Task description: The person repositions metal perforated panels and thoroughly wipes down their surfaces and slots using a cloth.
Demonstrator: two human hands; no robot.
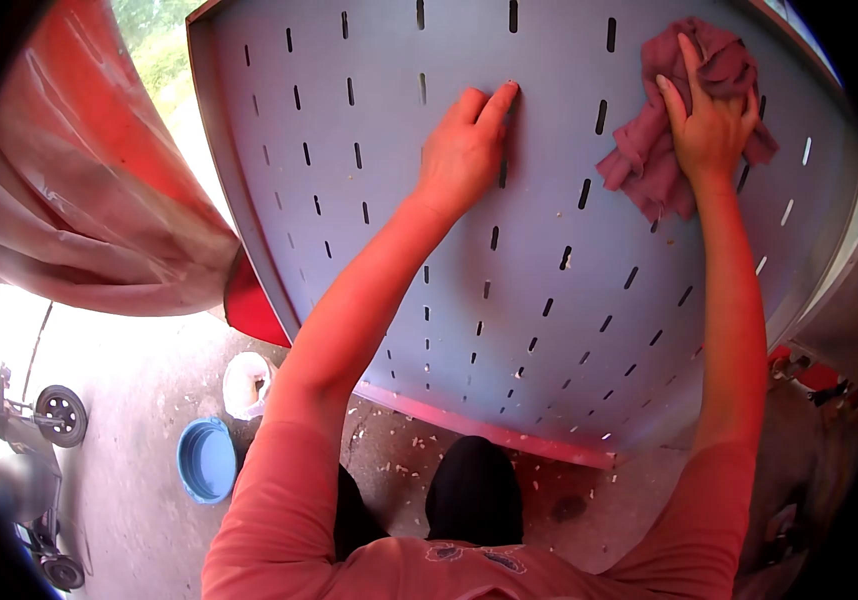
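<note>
A large grey-blue metal panel (539,290) with rows of narrow slots and a raised rim fills the space before me. My right hand (714,130) presses a crumpled dusky-pink cloth (644,165) against its upper right part, fingers spread over the fabric. Further left, my left hand (464,145) rests on the panel near the upper middle and holds nothing. One or two of its fingers stretch out while the others bend out of sight. Small pale specks dot the slotted surface.
On the concrete floor at lower left stand a blue basin (207,460) and a white bucket (247,385). A reddish tarp (89,180) hangs at left. A wheeled vehicle (39,450) is at far left. White bits litter the floor below the panel.
</note>
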